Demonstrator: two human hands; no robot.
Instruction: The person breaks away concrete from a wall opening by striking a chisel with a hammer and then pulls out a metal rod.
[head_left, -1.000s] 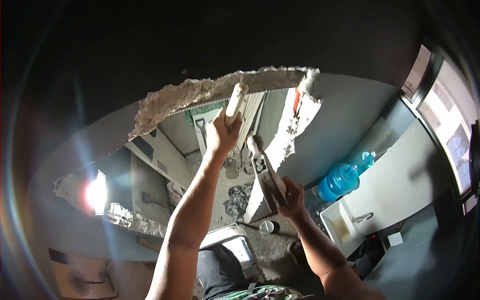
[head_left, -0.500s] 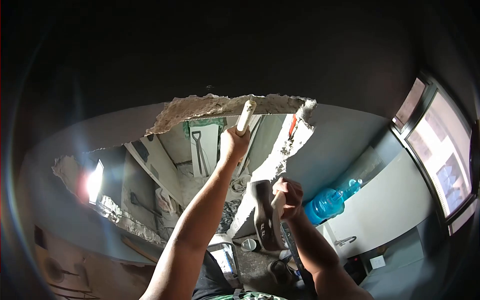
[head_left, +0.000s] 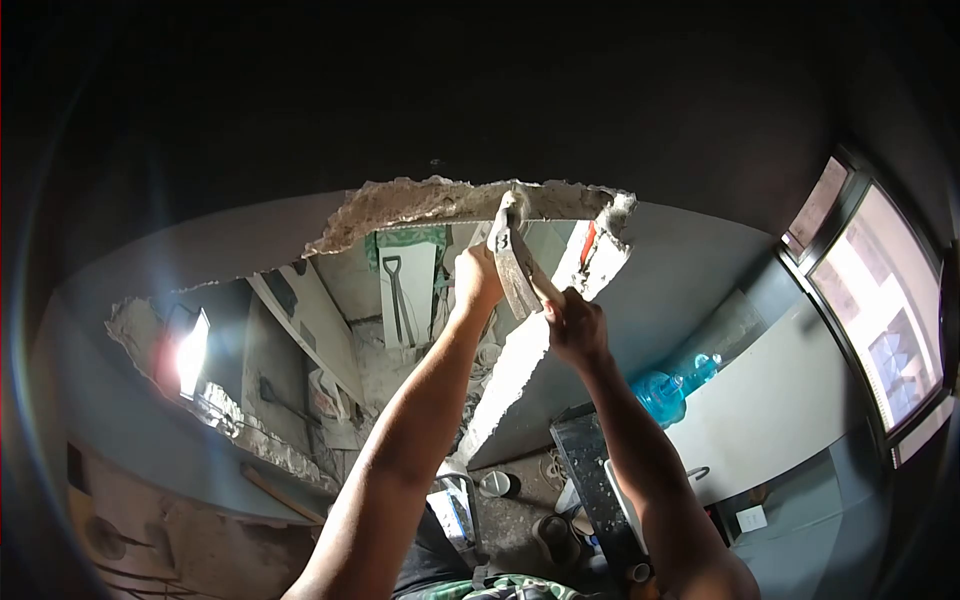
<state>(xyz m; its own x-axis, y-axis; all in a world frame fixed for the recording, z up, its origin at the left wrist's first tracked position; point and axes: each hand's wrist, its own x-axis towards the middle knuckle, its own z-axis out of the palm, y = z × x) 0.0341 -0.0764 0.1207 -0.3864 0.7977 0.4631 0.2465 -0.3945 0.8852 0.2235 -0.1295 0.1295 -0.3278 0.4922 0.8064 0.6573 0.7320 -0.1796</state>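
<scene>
The dusty wooden-handled hammer (head_left: 515, 255) stood raised, its head right at the ragged grey concrete edge (head_left: 430, 200) of the broken opening. The right hand (head_left: 575, 325) was clamped round its handle. Just beside it, the left hand (head_left: 478, 280) was curled into a fist below that edge, and I couldn't see what it held. A blue plastic water bottle (head_left: 665, 392) lay further right.

Dim, backlit; lamp (head_left: 187, 352) glare with lens flare left; bright window (head_left: 880, 320) right; fisheye edges dark.
</scene>
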